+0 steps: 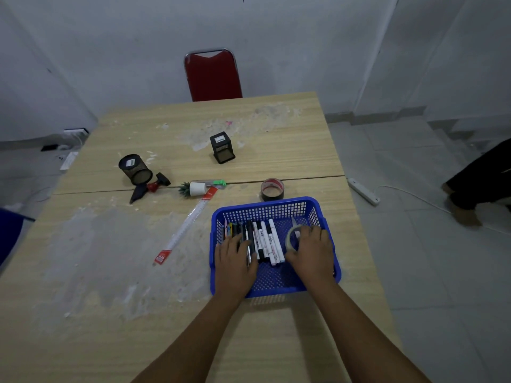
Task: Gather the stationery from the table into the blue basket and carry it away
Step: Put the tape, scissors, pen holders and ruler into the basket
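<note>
Inside the perforated plastic blue basket [318,208], hands touch cylindrical markers [265,239].

The blue basket [272,208] sits on the desk [110,286], holding a row of pens and markers [261,240] and a tape roll [291,239]. A ruler [188,228], brown tape roll [272,189] and two mesh pen holders [135,170] lie outside it.

Perforated plastic blue basket [265,208] — matt wood-grain table [138,313], scuffed white; black wire-mesh pen cup [135,170].
</note>
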